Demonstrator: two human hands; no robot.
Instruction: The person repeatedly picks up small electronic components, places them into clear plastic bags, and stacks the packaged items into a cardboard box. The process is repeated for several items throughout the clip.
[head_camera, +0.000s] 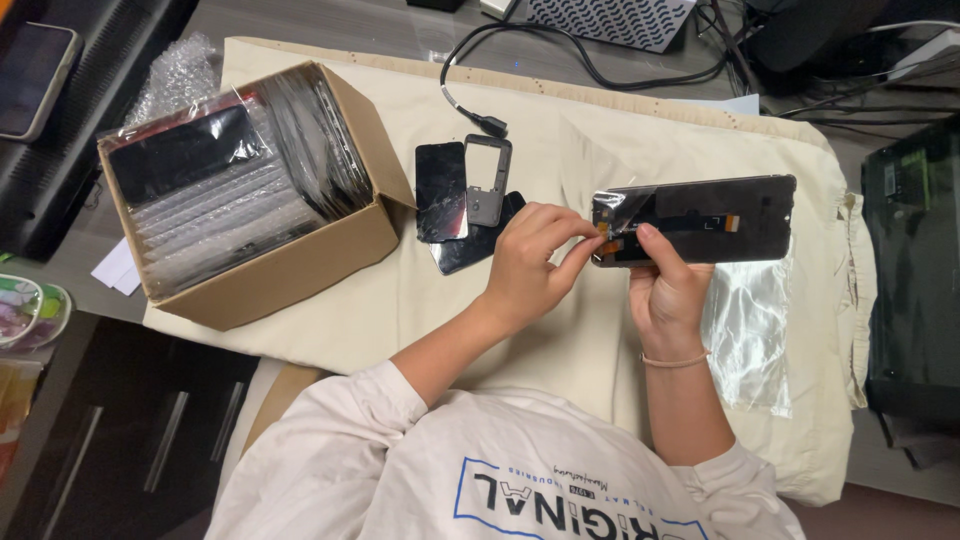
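Observation:
My right hand (665, 290) grips a black phone screen panel (720, 215) by its left end and holds it level above the cream cloth (560, 120). The thumb lies on the panel's lower edge. My left hand (530, 262) pinches the small orange flex strip (608, 237) and the clear film at that same left end. A shiny film covers the panel's left part. A thin band circles my right wrist.
An open cardboard box (290, 262) packed with bubble-wrapped screens stands at the left. A few black panels and a grey frame (487, 180) lie behind my left hand, near a black cable (470, 110). A clear plastic bag (750, 335) lies at the right. A dark device (915, 270) borders the right edge.

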